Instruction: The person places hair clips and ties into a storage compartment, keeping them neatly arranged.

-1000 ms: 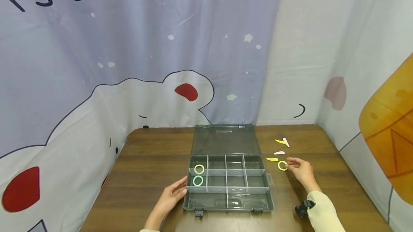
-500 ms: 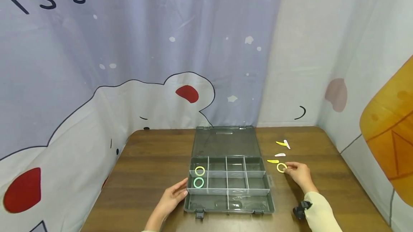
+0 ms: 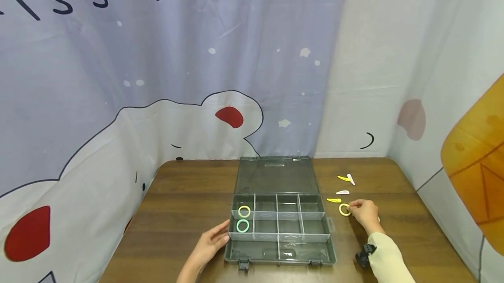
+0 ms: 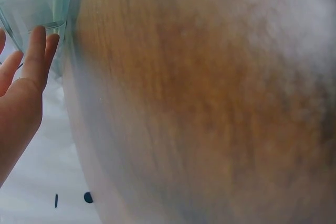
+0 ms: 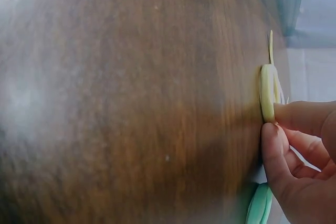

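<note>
A grey compartment box (image 3: 315, 228) lies open in the middle of the wooden table, its lid (image 3: 275, 176) flat behind it. A yellow ring (image 3: 244, 211) and a green ring (image 3: 242, 225) lie in its two left compartments. My left hand (image 3: 222, 234) rests with straight fingers (image 4: 39, 51) against the box's left wall (image 4: 31, 3). To the right of the box, my right hand (image 3: 351, 207) pinches the edge of another yellow ring (image 3: 344, 209) on the table. In the right wrist view the thumb and fingertips (image 5: 278, 116) press on that ring (image 5: 267, 92).
Several hair clips lie beyond the right hand: a yellow clip (image 3: 334, 200), a pale clip (image 3: 342, 192), and a yellow and white pair (image 3: 346, 179). A green ring (image 5: 261, 206) lies under the right hand. Printed curtains close in the table's far and side edges.
The right hand's fingers have closed from loosely spread onto the yellow ring's edge. The left hand stays against the box. The view has shifted a little.
</note>
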A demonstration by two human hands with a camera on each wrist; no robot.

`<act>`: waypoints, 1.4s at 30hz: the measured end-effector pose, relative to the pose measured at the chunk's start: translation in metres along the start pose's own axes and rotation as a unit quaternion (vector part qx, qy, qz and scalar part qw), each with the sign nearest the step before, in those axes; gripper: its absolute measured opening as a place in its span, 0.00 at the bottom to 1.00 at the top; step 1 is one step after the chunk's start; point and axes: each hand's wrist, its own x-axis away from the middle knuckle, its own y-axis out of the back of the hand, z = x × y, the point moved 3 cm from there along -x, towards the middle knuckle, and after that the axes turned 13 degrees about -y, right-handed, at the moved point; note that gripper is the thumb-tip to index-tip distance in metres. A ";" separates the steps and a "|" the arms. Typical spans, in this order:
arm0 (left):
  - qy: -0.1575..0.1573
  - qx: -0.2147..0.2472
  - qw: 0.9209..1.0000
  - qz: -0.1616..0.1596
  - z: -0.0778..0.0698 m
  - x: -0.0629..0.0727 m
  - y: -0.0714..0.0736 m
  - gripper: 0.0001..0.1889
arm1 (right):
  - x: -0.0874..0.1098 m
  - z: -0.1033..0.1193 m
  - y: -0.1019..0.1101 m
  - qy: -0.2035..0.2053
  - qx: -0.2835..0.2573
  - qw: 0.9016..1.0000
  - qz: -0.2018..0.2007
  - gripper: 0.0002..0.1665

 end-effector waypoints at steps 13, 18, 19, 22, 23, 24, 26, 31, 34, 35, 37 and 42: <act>-0.001 0.023 1.000 -0.004 -0.001 0.000 -0.001 0.29 | 0.001 0.002 -0.002 -0.004 -0.039 0.999 0.001 0.09; 0.000 0.025 1.000 -0.007 -0.001 -0.001 0.000 0.29 | 0.001 0.009 -0.004 -0.018 -0.066 0.998 0.009 0.10; -0.001 0.025 1.000 -0.008 -0.001 -0.001 0.000 0.29 | 0.001 0.010 -0.004 -0.020 -0.070 0.997 0.011 0.10; -0.001 0.023 1.000 -0.008 0.000 -0.001 0.000 0.29 | 0.000 0.017 -0.003 -0.023 -0.086 0.996 0.017 0.11; -0.001 0.022 1.000 -0.008 0.000 -0.001 0.000 0.28 | 0.000 0.019 -0.002 -0.025 -0.092 0.995 0.019 0.11; -0.001 0.021 1.000 -0.008 0.000 -0.001 0.000 0.28 | -0.001 0.021 -0.002 -0.026 -0.099 0.994 0.023 0.11; -0.001 0.019 1.000 -0.008 0.000 -0.001 0.000 0.28 | -0.001 0.026 0.000 -0.028 -0.116 0.992 0.030 0.12; 0.002 0.019 1.000 -0.010 -0.001 0.000 0.000 0.28 | -0.002 0.043 0.005 -0.027 -0.147 0.988 0.042 0.12; 0.004 0.019 1.000 -0.008 -0.001 0.001 0.000 0.29 | -0.002 0.054 0.007 -0.021 -0.164 0.985 0.046 0.13; 0.004 0.019 1.000 -0.008 -0.001 0.001 0.000 0.29 | -0.001 0.058 0.007 -0.017 -0.172 0.984 0.047 0.14; 0.003 0.017 1.000 -0.004 -0.001 0.000 0.000 0.29 | -0.001 0.065 0.007 -0.008 -0.193 0.980 0.054 0.14; 0.002 0.016 1.000 0.004 -0.002 0.001 0.001 0.30 | 0.002 0.080 0.005 0.006 -0.243 0.967 0.076 0.16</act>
